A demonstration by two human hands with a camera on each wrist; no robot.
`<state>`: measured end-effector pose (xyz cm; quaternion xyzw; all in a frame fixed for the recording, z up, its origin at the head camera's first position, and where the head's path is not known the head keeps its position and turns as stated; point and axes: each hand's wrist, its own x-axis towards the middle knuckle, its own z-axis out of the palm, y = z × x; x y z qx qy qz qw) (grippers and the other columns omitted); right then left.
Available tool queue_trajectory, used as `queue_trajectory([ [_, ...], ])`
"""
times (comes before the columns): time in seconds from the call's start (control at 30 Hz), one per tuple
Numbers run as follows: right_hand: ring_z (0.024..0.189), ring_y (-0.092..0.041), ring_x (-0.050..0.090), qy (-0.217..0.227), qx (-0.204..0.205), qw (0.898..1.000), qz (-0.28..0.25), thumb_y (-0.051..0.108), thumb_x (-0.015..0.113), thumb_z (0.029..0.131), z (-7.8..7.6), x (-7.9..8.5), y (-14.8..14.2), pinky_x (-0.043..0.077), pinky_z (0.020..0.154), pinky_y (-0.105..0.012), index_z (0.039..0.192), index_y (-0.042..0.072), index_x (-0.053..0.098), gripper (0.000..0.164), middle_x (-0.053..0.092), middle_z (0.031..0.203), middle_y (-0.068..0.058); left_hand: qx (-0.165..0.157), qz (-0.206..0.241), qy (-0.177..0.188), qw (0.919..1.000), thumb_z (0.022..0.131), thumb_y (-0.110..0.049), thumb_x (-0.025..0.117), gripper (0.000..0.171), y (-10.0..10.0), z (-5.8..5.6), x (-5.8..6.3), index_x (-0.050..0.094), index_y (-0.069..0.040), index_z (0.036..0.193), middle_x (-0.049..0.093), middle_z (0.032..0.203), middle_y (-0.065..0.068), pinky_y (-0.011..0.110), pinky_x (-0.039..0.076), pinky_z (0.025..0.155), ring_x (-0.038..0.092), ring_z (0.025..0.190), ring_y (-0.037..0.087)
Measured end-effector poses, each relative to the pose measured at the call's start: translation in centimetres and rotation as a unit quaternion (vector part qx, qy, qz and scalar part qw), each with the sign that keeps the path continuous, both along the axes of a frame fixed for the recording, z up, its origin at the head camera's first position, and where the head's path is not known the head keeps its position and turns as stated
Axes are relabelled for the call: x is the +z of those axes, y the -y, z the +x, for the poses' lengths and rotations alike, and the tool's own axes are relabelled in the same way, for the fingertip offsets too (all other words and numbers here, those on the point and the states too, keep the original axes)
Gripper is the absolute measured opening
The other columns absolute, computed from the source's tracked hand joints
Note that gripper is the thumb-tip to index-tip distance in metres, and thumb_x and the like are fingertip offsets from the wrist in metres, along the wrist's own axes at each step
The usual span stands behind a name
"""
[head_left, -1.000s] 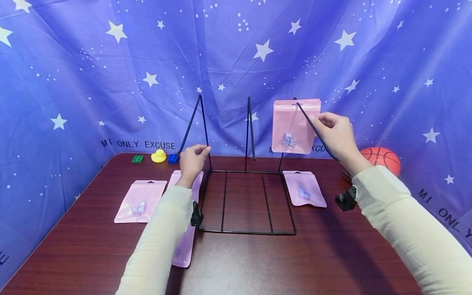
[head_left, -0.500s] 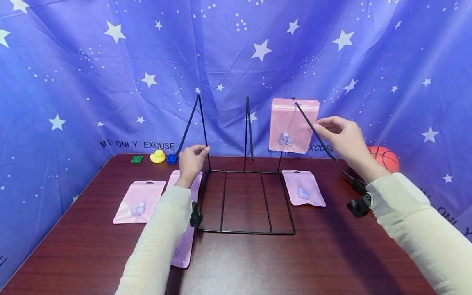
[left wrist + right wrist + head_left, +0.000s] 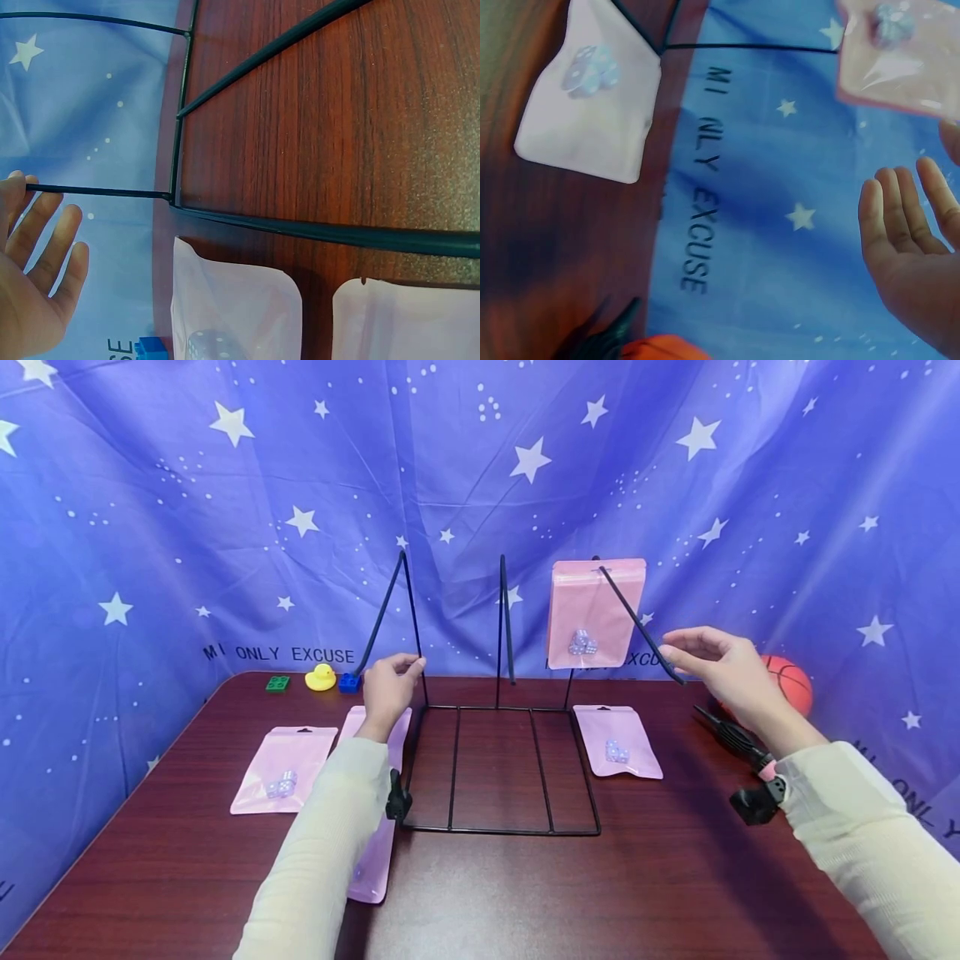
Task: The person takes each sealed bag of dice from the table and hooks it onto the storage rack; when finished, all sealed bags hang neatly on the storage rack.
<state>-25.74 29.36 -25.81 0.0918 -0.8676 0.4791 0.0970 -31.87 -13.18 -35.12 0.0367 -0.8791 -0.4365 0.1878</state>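
Note:
My left hand pinches the left upright of a black wire display rack between thumb and forefinger; the left wrist view shows this hand at the wire with its other fingers spread. From the rack's right prong hangs a pink zip pouch with dice showing through it. Apart from that pouch, my right hand hovers near the prong's tip with nothing in it. The right wrist view shows its fingers loosely extended below the pouch.
One pink pouch lies right of the rack, another at left, and more pink pouches lie partly under the left forearm. Behind are a green block, rubber duck, blue block and small basketball. A black-bristled object lies at right.
My right hand has let go of the hanging pouch and moved right and down, away from it. The pouch stays on the prong. The left hand keeps its place on the rack.

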Motion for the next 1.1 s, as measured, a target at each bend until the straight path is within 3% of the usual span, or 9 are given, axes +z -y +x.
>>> queue_trajectory([
  [0.17,0.092,0.007,0.063,0.015,0.016,0.999,-0.030,0.021,0.071,0.098,-0.5,-2.1,-1.2,0.049,0.076,-0.011,0.115,0.027,0.069,0.018,0.069,0.097,0.027,0.001,0.001,-0.002,1.0000,0.100,-0.032,0.066,0.030,0.0,-0.2,-0.1,0.077,-0.010,0.118,0.076,0.111,0.011,0.047,0.047,0.096,0.069,0.104,0.031],
  [0.3,0.097,0.007,0.059,0.031,0.005,0.999,-0.015,0.026,0.074,0.096,-0.9,-3.7,-1.7,0.047,0.078,-0.011,0.121,0.016,0.066,0.029,0.066,0.098,0.029,0.004,0.004,-0.002,1.0000,0.100,-0.032,0.066,0.030,0.0,-0.3,-0.1,0.077,-0.010,0.117,0.077,0.107,0.010,0.046,0.047,0.095,0.071,0.098,0.029],
  [0.47,0.099,0.013,0.055,0.058,0.002,0.998,0.008,0.030,0.074,0.095,-1.4,-6.1,-2.3,0.044,0.082,-0.010,0.136,-0.001,0.057,0.054,0.063,0.101,0.033,0.003,0.005,0.000,1.0000,0.100,-0.032,0.065,0.030,-0.1,-0.2,-0.1,0.077,-0.010,0.118,0.077,0.106,0.011,0.046,0.047,0.095,0.071,0.097,0.028],
  [0.53,0.097,0.015,0.056,0.069,0.008,0.998,0.005,0.028,0.073,0.096,-1.6,-7.0,-2.5,0.047,0.083,-0.011,0.141,-0.005,0.053,0.059,0.065,0.107,0.026,0.002,0.005,0.001,1.0000,0.100,-0.032,0.065,0.031,-0.1,-0.1,-0.1,0.077,-0.010,0.118,0.077,0.106,0.011,0.046,0.047,0.095,0.071,0.098,0.028],
  [0.63,0.094,0.014,0.059,0.091,0.018,0.996,0.002,0.025,0.071,0.097,-1.8,-8.4,-2.5,0.051,0.083,-0.015,0.145,-0.009,0.047,0.063,0.067,0.126,-0.003,0.003,0.006,0.002,1.0000,0.100,-0.033,0.065,0.031,-0.1,0.0,-0.1,0.077,-0.010,0.118,0.077,0.107,0.011,0.045,0.047,0.096,0.071,0.099,0.028],
  [0.73,0.092,0.013,0.058,0.113,0.022,0.993,0.010,0.024,0.069,0.099,-2.1,-9.5,-2.3,0.054,0.085,-0.022,0.146,-0.011,0.043,0.065,0.055,0.139,-0.030,0.004,0.007,0.002,1.0000,0.100,-0.033,0.066,0.031,-0.1,0.0,-0.1,0.077,-0.010,0.117,0.077,0.107,0.011,0.046,0.047,0.095,0.070,0.100,0.029],
  [0.9,0.096,0.004,0.060,0.145,0.015,0.989,0.018,0.024,0.068,0.099,-2.5,-10.7,-1.9,0.055,0.088,-0.029,0.146,-0.014,0.041,0.065,0.051,0.140,-0.036,0.001,0.005,0.003,1.0000,0.100,-0.032,0.066,0.031,-0.1,0.0,-0.1,0.076,-0.009,0.119,0.076,0.110,0.012,0.047,0.047,0.096,0.070,0.102,0.030],
  [1.1,0.115,-0.032,0.061,0.184,-0.010,0.982,0.048,0.030,0.069,0.098,-3.0,-11.5,-1.4,0.055,0.088,-0.031,0.147,-0.013,0.040,0.071,0.049,0.141,-0.038,0.000,0.008,0.005,1.0000,0.100,-0.032,0.066,0.031,-0.2,0.1,-0.1,0.076,-0.009,0.119,0.075,0.111,0.012,0.048,0.047,0.097,0.070,0.103,0.031],
])
